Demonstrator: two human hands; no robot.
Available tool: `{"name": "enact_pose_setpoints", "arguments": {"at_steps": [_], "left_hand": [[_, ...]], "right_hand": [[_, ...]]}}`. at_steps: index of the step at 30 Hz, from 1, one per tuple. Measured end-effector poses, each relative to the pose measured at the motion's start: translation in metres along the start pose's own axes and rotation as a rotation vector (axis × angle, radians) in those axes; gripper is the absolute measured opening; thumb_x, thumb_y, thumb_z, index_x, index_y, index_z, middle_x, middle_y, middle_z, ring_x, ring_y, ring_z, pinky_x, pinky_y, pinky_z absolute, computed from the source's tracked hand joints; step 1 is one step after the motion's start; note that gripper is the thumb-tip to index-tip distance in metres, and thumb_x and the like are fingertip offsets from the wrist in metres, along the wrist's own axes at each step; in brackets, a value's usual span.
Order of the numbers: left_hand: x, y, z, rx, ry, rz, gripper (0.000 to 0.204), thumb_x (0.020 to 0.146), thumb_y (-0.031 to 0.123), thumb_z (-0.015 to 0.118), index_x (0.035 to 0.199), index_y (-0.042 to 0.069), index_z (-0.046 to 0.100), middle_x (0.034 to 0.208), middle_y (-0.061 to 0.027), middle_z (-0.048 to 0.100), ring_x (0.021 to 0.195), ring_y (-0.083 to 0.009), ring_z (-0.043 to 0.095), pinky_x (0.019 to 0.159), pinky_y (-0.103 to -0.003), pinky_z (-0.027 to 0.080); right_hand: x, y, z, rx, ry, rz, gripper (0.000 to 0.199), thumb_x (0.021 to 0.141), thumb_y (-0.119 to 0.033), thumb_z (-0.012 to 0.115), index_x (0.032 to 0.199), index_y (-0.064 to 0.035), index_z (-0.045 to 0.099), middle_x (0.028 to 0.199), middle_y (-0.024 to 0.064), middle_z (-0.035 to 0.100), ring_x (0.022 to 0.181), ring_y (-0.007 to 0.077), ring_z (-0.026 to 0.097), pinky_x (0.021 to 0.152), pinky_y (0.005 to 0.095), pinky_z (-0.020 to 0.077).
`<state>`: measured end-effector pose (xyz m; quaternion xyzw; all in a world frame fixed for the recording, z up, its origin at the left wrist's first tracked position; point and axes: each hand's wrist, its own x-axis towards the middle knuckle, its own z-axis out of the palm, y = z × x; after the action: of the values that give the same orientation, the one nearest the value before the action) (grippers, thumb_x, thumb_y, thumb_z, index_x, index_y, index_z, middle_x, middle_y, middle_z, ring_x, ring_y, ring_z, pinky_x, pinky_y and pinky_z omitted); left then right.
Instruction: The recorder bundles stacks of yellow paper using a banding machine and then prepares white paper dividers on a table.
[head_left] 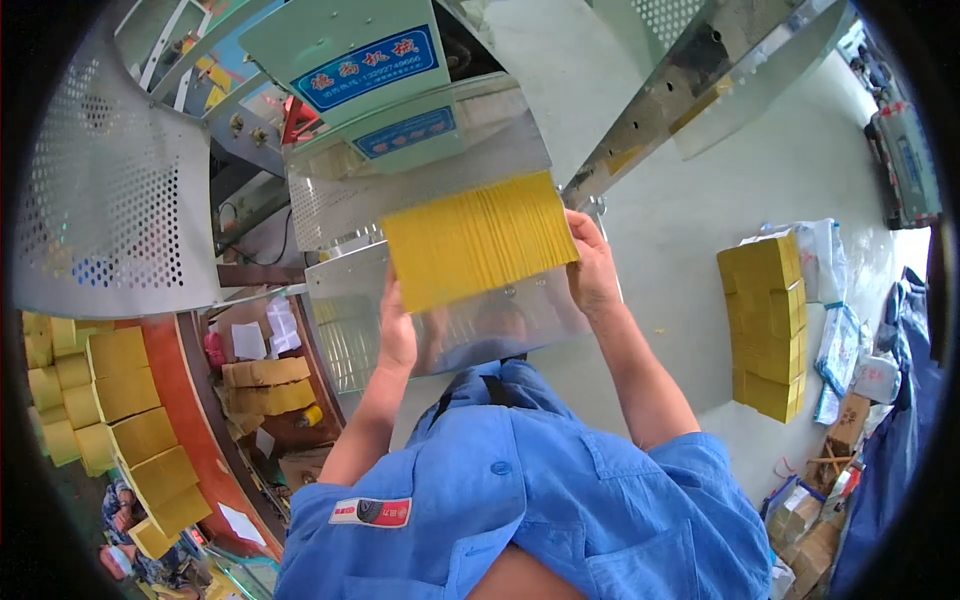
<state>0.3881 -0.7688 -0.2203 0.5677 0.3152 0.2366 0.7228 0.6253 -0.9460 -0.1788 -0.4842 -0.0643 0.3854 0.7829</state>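
Note:
Between my two hands is a thick stack of yellow paper sheets [480, 243], its many edges showing as fine lines. My left hand [396, 325] presses against the stack's left end, fingers partly hidden behind it. At the right end my right hand [592, 262] grips the stack, its fingers bent round the edge. The stack is tilted a little, right end higher, over a shiny metal tray [450, 345] in front of a pale green machine [350, 50]. The tray's surface mirrors my arms.
Left of the machine stands a perforated metal guard [130, 190]. A slanted metal beam [650, 110] rises at the right. More yellow stacks [765, 325] sit on the floor at right, and others [145, 425] line a red table [190, 400] at left. A person [125, 510] is at lower left.

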Motion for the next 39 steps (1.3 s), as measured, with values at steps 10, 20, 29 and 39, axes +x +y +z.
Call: {"name": "enact_pose_setpoints", "arguments": {"at_steps": [10,20,29,39], "left_hand": [[0.008,-0.017,0.035,0.109,-0.039,0.13,0.052,0.105,0.03,0.035,0.149,0.002,0.032,0.153,-0.009,0.034,0.143,-0.0194,0.028,0.119,-0.034,0.019],[0.02,-0.02,0.048,-0.226,-0.023,0.033,0.055,0.106,0.033,0.035,0.151,0.002,0.029,0.153,-0.0085,0.033,0.143,-0.0187,0.027,0.119,-0.034,0.018],[0.015,-0.015,0.061,-0.278,0.058,0.001,0.048,0.106,0.029,0.035,0.144,0.0,0.04,0.146,-0.01,0.043,0.136,-0.0219,0.038,0.116,-0.035,0.024],[0.018,-0.037,0.028,0.454,0.138,0.193,0.04,0.1,0.02,0.052,0.136,0.002,0.05,0.136,-0.0093,0.053,0.13,-0.0201,0.045,0.109,-0.033,0.034]], "right_hand": [[0.033,0.039,-0.02,0.121,0.427,-0.299,0.015,0.091,-0.014,0.065,0.102,-0.0052,0.057,0.092,0.0007,0.062,0.086,0.0108,0.057,0.08,0.0248,0.0448],[-0.021,-0.032,0.004,-0.642,0.52,-0.485,0.01,0.09,-0.004,0.058,0.099,-0.0014,0.06,0.096,0.0041,0.06,0.088,0.0116,0.055,0.081,0.0262,0.0452],[0.019,-0.043,0.072,-1.726,-0.366,-0.776,0.058,0.085,-0.032,0.064,0.136,-0.0053,0.051,0.147,0.0117,0.044,0.143,0.029,0.032,0.116,0.0529,0.0214],[0.002,-0.064,0.017,-1.356,-0.508,-0.785,0.046,0.081,-0.014,0.066,0.126,-0.0039,0.058,0.136,0.013,0.055,0.13,0.0311,0.049,0.11,0.0486,0.0353]]}}
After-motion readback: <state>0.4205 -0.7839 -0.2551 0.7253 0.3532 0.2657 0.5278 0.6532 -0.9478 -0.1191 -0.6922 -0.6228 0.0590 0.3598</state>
